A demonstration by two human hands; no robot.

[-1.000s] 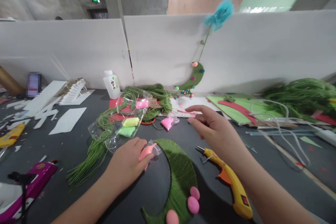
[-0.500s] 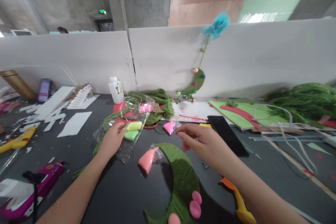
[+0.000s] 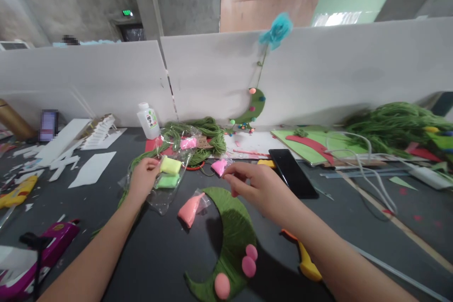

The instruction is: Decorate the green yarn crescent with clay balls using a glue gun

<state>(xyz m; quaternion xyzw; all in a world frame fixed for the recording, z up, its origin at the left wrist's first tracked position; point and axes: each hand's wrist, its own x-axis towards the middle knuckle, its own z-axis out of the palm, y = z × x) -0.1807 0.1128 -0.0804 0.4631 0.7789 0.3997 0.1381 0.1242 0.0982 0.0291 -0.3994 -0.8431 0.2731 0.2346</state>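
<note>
Perhaps to steady it, our left hand [image 3: 143, 180] meets the yellow clay pack [image 3: 170, 165] at nine o'clock, grip unclear; our half-open right hand [image 3: 256, 186] hovers at five o'clock from the pink clay packet [image 3: 218, 166].

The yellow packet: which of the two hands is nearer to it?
The left. The left hand is at the left end of the yellow packet, fingertips right beside it; the right hand is farther away, to the packet's right.
</note>
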